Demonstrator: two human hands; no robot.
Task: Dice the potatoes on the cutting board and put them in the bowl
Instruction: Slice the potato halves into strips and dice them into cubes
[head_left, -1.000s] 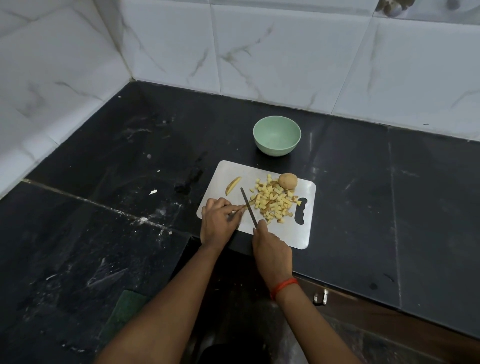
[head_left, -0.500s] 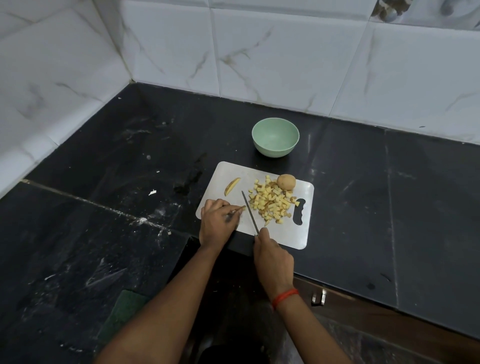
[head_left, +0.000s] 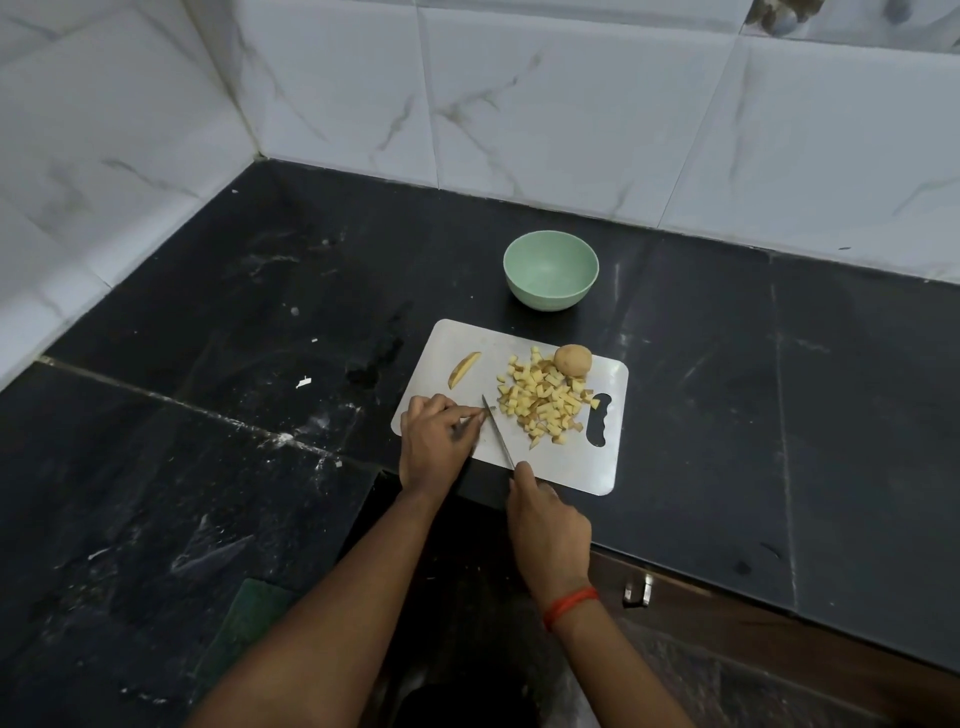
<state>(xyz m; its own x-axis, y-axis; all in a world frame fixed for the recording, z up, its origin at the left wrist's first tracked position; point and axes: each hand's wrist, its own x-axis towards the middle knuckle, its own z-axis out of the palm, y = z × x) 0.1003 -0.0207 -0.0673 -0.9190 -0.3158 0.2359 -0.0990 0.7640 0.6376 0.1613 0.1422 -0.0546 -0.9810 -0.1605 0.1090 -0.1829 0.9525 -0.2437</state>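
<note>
Found right hand (head_left: 548, 530) clenched round knife (head_left: 497, 431), blade on cutting board (head_left: 571, 470). Noted left hand (head_left: 436, 441) fingertips bunched at blade; contents too small to tell. Recorded diced potatoes (head_left: 545, 404) heaped on board beside whole potato (head_left: 572, 359), short of bowl (head_left: 550, 270).

The heap of diced potato (head_left: 545, 402) and the whole potato (head_left: 572, 359) crowd the right half of the cutting board (head_left: 571, 467), standing between its near edge and the bowl (head_left: 550, 300) just beyond. The left hand (head_left: 436, 441) and the knife (head_left: 497, 432) in the right hand (head_left: 548, 525) fill the near left part, with one potato wedge (head_left: 464, 370) farther back. Open table (head_left: 779, 395) runs wide on both sides, bounded by tiled walls (head_left: 571, 130) behind and at left.
</note>
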